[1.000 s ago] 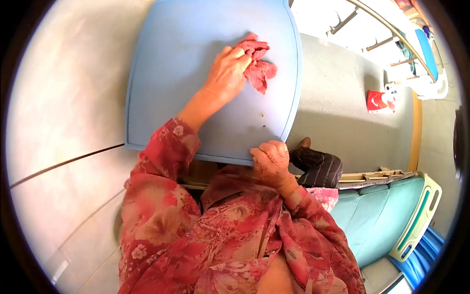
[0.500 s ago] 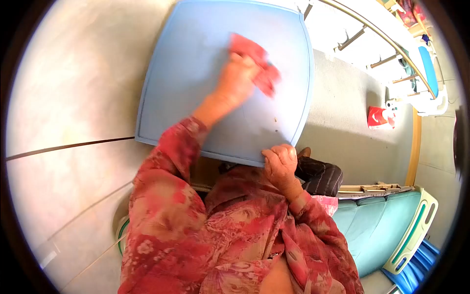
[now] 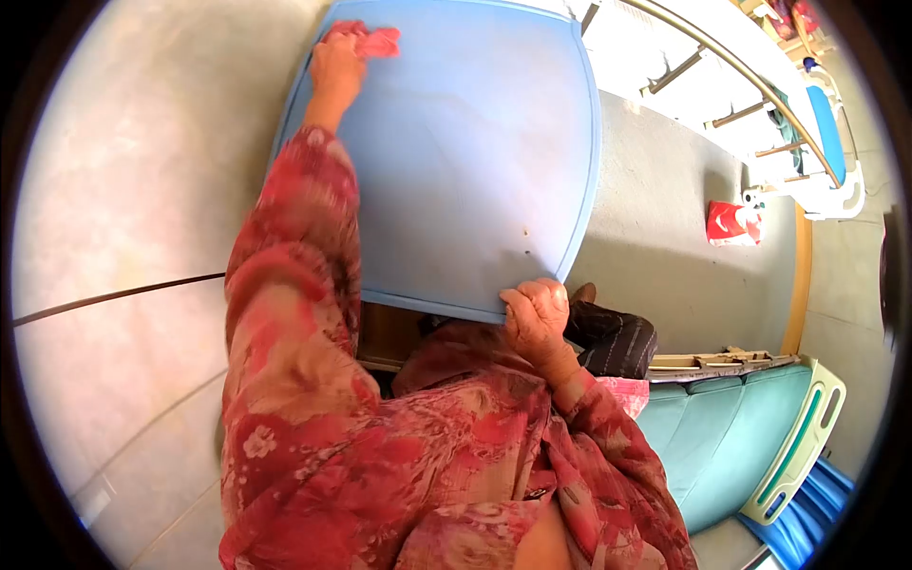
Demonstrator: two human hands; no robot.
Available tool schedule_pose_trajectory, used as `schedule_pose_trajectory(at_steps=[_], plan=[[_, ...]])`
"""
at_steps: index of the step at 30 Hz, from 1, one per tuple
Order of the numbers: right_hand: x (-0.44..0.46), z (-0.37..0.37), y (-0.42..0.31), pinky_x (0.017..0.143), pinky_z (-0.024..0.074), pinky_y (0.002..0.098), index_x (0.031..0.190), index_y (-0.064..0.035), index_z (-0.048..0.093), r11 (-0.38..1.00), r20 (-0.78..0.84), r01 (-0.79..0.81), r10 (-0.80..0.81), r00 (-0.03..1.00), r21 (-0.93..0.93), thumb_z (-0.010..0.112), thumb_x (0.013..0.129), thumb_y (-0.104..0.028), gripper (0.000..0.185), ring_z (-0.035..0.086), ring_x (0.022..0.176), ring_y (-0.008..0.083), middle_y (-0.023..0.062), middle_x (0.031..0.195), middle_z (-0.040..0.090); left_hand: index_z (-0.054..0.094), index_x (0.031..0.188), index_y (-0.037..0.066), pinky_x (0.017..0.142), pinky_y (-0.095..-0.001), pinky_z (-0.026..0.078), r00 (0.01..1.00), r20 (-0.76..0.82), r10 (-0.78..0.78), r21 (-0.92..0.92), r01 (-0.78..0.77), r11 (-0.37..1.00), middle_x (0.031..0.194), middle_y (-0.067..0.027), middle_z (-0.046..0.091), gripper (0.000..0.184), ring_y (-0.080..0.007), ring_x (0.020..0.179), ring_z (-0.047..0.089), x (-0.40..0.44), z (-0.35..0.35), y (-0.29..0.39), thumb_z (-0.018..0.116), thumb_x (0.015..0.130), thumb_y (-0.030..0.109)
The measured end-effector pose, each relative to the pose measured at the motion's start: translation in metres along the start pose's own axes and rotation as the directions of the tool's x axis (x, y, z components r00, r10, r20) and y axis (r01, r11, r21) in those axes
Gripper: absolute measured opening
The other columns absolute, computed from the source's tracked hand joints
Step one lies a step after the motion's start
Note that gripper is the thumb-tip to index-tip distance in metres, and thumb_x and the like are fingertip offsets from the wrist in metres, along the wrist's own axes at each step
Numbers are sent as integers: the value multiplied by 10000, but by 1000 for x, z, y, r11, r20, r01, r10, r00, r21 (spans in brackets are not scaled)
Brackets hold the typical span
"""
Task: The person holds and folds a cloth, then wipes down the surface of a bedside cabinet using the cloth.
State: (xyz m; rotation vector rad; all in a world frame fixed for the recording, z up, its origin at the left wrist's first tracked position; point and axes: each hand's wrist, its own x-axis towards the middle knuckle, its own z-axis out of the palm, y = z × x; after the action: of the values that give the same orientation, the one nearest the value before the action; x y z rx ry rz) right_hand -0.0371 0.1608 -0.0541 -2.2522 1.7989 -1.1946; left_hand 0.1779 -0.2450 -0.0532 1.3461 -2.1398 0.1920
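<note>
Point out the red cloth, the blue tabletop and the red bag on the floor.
Red cloth [image 3: 384, 42]: head view, on its loose end.
Blue tabletop [image 3: 456, 142]: head view, on its bare middle.
Red bag [image 3: 724, 227]: head view, on its front.

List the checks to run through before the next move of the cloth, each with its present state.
1. Red cloth in the left hand: ok.
2. Cloth on the blue tabletop: ok, by the far left corner.
3. Right hand at the near edge, out of the cloth's way: ok.
4. Tabletop free of specks: not ok, two small dark specks lie near the right hand.
5. Cloth damp: cannot tell.
</note>
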Motion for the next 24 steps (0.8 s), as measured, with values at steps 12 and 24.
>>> schedule_pose_trajectory(at_steps=[12, 24], plan=[[-4, 4, 1, 743, 428, 364, 896, -81, 614, 1000, 3, -16, 16, 1000, -10, 654, 697, -88, 204, 524, 812, 245, 48, 886, 527, 595, 832, 23, 748, -407, 452, 793, 67, 605, -689, -402, 603, 858, -117, 546, 218, -322, 860, 516, -139, -80, 214, 574, 631, -59], [-3, 1, 5, 763, 430, 382, 927, -84, 621, 995, -5, 11, -11, 1000, 102, 652, 712, -93, 218, 518, 851, 261, 65, 917, 527, 581, 1130, 24, 918, -459, 428, 959, -81, 273, -143, -282, 949, 1055, -182, 617, 305, -366, 1031, 563, 28, 105, 163, 576, 829, 69]])
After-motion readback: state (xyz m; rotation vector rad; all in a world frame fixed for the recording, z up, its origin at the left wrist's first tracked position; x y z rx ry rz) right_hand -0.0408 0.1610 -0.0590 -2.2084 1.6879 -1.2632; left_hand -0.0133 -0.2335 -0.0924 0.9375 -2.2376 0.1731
